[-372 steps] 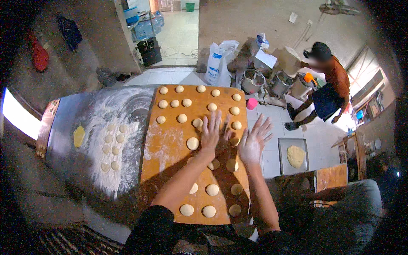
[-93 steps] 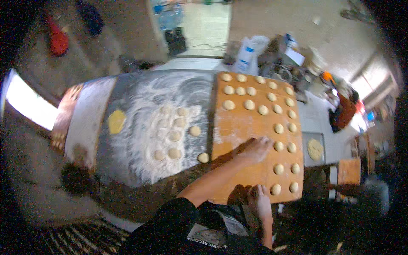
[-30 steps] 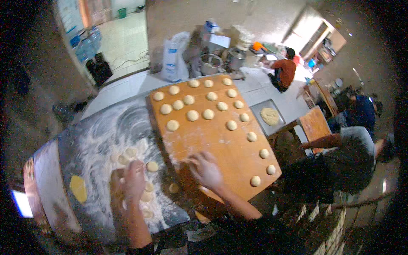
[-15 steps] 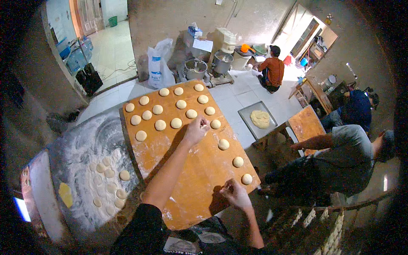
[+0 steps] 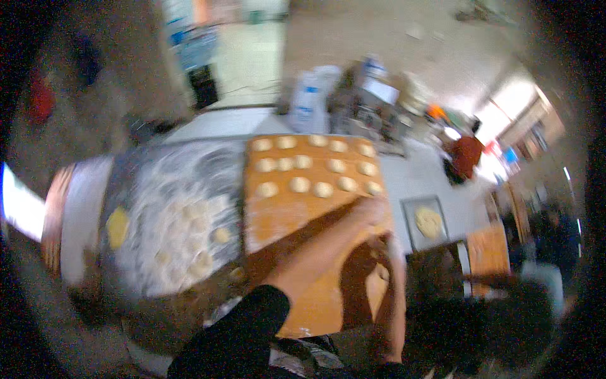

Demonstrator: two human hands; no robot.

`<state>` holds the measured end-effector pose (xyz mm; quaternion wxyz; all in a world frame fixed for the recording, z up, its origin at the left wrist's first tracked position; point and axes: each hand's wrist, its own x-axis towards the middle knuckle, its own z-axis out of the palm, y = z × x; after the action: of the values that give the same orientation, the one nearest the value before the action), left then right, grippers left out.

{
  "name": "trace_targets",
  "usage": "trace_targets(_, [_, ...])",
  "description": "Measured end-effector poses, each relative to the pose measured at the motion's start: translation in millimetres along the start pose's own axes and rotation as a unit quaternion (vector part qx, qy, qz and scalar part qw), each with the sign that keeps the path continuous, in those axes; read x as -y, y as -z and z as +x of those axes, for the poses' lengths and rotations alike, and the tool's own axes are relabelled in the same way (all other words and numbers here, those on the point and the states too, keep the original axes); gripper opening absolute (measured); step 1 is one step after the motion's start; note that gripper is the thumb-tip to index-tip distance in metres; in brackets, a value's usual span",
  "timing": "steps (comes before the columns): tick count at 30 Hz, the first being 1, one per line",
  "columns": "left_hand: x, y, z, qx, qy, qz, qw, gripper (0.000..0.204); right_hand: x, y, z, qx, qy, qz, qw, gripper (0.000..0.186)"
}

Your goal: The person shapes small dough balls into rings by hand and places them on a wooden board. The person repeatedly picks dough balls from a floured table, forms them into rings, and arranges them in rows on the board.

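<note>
An orange-brown wooden board (image 5: 271,218) lies before me, with several round pale dough balls (image 5: 300,184) in rows on its far half. My left arm reaches across the board, and my left hand (image 5: 371,211) is by its right edge, just nearer than the far-right dough balls. Close below it is my right hand (image 5: 382,245), over the same edge. Another dough ball (image 5: 382,271) shows beside my right forearm. Both hands are smeared by motion, so their fingers and anything in them cannot be made out.
Left of the board, a dark floured table (image 5: 132,189) bears several flour-dusted dough pieces (image 5: 221,235) and a flat yellow piece (image 5: 117,227). A tray (image 5: 413,245) with a dough lump (image 5: 428,222) is at right. One person (image 5: 466,156) crouches behind; another (image 5: 543,284) is at right.
The whole view has swung, so the board now looks straighter and the floured table sits nearer the middle. My right hand has moved forward along the board's right edge, close to my left hand.
</note>
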<state>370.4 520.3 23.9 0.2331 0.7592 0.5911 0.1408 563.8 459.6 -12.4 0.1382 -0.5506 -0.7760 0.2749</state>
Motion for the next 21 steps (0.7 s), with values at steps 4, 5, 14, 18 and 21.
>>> trace_targets(4, [26.7, 12.2, -20.8, -0.122, -0.169, -0.180, 0.961, 0.020, 61.0, 19.5, -9.5, 0.114, -0.072, 0.132, 0.982, 0.026])
trace_targets(5, [29.0, 24.6, -28.1, -0.085, -0.121, -0.192, 0.970, 0.023, 83.2, 16.1, -11.8, 0.140, -0.048, 0.141, 0.979, 0.024])
trace_targets(14, [189.5, 150.6, -386.7, -0.225, 0.049, -0.286, 0.930, 0.025, 323.4, -108.7, -26.5, 0.267, 0.130, 0.276, 0.914, 0.011])
trace_targets(18, [257.3, 162.8, -529.7, -0.242, 0.230, -0.271, 0.903, 0.027, 409.2, -205.6, -18.5, 0.302, 0.195, 0.232, 0.904, 0.017])
trace_targets(21, [289.3, 154.0, -559.2, -0.216, 0.227, -0.251, 0.916, 0.025, 422.7, -248.9, 0.8, 0.171, 0.236, 0.096, 0.952, 0.032])
